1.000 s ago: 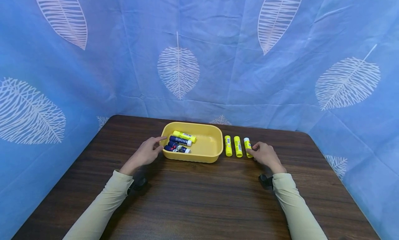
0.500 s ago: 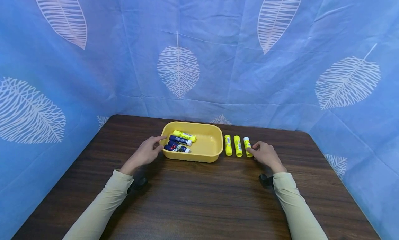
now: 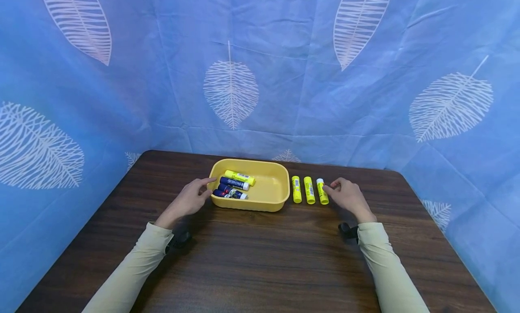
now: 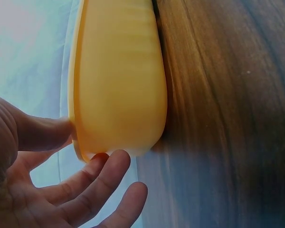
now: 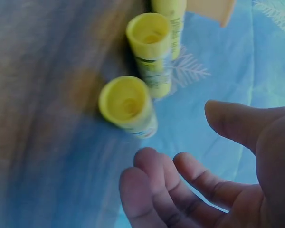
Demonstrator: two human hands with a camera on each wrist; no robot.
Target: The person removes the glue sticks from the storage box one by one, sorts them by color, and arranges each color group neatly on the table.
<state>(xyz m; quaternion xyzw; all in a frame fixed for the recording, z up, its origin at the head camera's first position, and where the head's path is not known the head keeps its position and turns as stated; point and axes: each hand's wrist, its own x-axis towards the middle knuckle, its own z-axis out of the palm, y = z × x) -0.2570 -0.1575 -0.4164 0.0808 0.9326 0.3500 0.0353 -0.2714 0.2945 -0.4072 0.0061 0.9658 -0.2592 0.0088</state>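
Observation:
In the head view, a yellow plastic tray (image 3: 268,186) holds a yellow glue stick (image 3: 240,177) and several dark blue glue sticks (image 3: 234,183) at its left end. My left hand (image 3: 191,196) holds the tray's left end, thumb and fingers at the rim and end wall (image 4: 118,80). To the tray's right, three yellow glue sticks (image 3: 310,190) lie in a row. Nearest my right hand (image 3: 347,196) is the rightmost glue stick (image 3: 322,193), which has a white cap. In the right wrist view, the thumb and fingers are spread apart from that glue stick (image 5: 128,104), with nothing between them.
A dark wooden table (image 3: 260,259) carries everything. Behind it hangs a blue cloth (image 3: 284,100) printed with white leaves. Both wrists wear a black strap, such as the right one (image 3: 348,231).
My right hand has let go of the rightmost glue stick and shifted slightly away from it, its fingers parting. The left hand and the tray stay in place.

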